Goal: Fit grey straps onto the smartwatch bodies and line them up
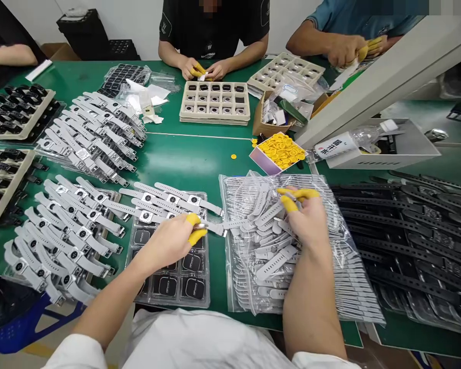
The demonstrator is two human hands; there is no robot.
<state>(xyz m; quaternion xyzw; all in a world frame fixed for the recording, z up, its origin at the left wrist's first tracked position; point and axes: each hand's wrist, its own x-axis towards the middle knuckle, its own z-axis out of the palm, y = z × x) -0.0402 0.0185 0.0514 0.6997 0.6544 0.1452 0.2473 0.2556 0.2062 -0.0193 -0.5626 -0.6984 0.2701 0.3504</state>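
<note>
Farthest left we have beige trays of black-strapped watches, then rows of grey-strapped watches lying tilted on one another; next comes a clear tray with square black pieces in its cells; over it our left hand, thumb and finger in yellow covers, pinches a watch by its case, a pale strap reaching out to the right; we judge the case light, rigid and smooth enough to slip or scratch, so we would hold it by its edges; right of this, on the green bench, lies a clear bag of grey straps, with loose straps over its middle; behind it stands a small box of yellow finger covers; above the loose straps our right hand pinches a small pale piece, probably a strap end, though our fingers partly hide it; such straps look light, soft and bendy, best taken near the end; farthest right lie black straps
</note>
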